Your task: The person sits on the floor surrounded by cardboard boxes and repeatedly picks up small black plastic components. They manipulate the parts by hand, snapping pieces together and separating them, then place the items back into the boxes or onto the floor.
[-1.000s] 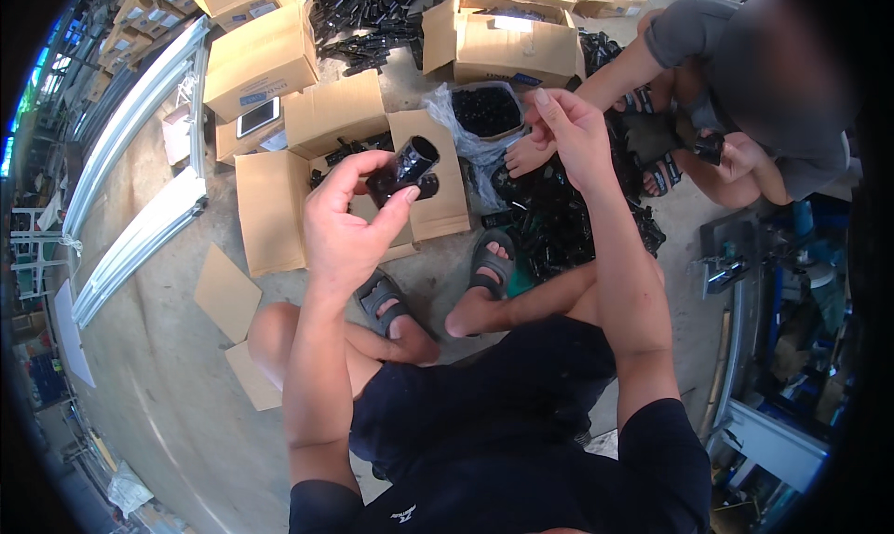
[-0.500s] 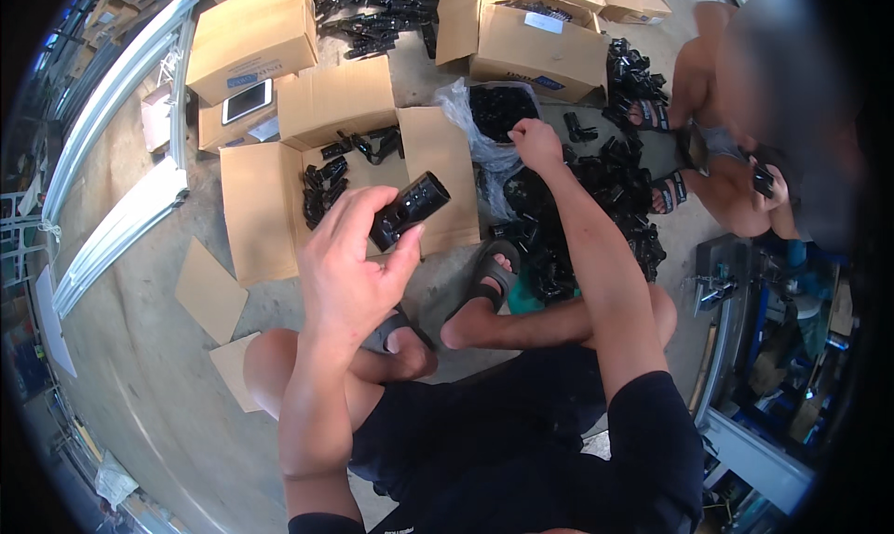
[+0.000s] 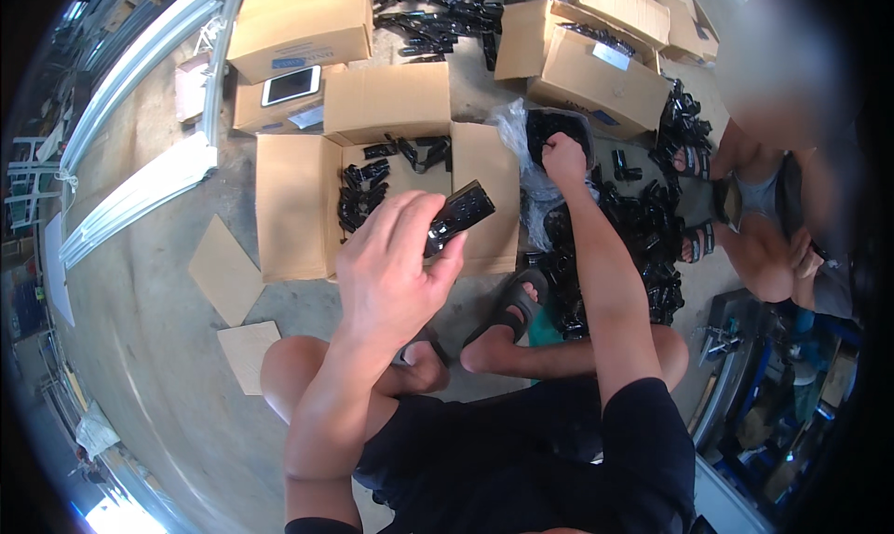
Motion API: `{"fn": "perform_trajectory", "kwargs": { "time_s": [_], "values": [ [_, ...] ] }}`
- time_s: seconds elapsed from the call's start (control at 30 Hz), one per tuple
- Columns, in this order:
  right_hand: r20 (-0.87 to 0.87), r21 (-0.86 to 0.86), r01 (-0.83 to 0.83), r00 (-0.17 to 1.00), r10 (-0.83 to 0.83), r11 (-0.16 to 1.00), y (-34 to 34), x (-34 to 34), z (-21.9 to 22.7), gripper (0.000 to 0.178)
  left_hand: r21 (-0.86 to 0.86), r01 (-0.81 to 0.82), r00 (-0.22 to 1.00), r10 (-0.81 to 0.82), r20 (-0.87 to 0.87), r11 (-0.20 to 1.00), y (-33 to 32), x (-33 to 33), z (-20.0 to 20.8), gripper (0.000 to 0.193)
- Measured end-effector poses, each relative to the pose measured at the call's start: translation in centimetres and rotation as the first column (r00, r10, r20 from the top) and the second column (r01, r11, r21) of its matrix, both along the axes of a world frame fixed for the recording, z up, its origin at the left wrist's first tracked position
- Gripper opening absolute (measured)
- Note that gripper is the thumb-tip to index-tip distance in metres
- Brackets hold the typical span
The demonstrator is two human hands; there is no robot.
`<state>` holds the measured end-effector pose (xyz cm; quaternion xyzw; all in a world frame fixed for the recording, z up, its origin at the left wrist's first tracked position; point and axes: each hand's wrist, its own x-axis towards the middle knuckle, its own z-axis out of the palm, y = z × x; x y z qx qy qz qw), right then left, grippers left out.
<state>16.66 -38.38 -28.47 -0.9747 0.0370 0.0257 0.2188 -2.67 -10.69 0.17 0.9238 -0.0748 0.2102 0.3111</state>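
My left hand (image 3: 396, 264) grips a glossy black pipe fitting (image 3: 468, 208), its tube end pointing up and to the right. It is held above the near right part of an open cardboard box (image 3: 293, 199), where several black pipe fittings (image 3: 365, 185) lie. My right hand (image 3: 565, 162) reaches into a tub (image 3: 585, 132) of small black parts (image 3: 549, 122), fingers drawn together and pointing down. Whatever its fingertips hold is hidden. Clear plastic film (image 3: 514, 129) hangs over the tub's left side.
A large heap of black fittings (image 3: 643, 236) lies right of my foot, with another pile (image 3: 438, 17) at the back. Cardboard boxes (image 3: 596, 78) stand behind; a white tablet (image 3: 291, 85) rests on one. Another person (image 3: 759, 189) sits at the right. White metal profiles (image 3: 140, 199) lie left.
My right hand has gone from the tub's near rim down among the small parts. My left hand keeps hold of the fitting. The whole view has shifted a little.
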Motion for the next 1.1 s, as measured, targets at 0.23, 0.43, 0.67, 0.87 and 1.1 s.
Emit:
{"fn": "perform_trajectory", "kwargs": {
  "time_s": [0.23, 0.43, 0.67, 0.87, 1.1],
  "values": [
    [0.069, 0.760, -0.068, 0.997, 0.024, 0.646, 4.6, -7.5, 18.8, 0.016, 0.061, -0.009, 0.999, 0.006, 0.044, 0.998, 0.2, -1.1, 0.2, 0.037],
    [0.648, 0.383, -0.690, 0.675, 0.354, 0.615, 7.0, -17.7, 32.2, 0.021, 0.056, -0.019, 0.996, 0.014, 0.087, 0.998, -0.7, -3.8, 1.8, 0.038],
    [0.732, 0.045, -0.771, 0.458, 0.504, 0.636, 8.5, -20.9, 33.4, 0.024, 0.053, -0.010, 0.985, 0.000, 0.175, 0.999, -1.1, -6.8, 2.9, 0.039],
    [0.719, -0.061, -0.768, 0.409, 0.562, 0.637, 9.5, -22.1, 33.9, 0.023, 0.083, -0.009, 0.982, -0.007, 0.189, 0.997, -0.7, -8.4, 3.2, 0.032],
    [0.632, -0.111, -0.749, 0.454, 0.628, 0.653, 10.2, -23.0, 34.8, 0.021, 0.057, 0.021, 0.990, -0.029, 0.137, 0.998, -0.4, -9.0, 3.6, 0.030]
  ]
}}
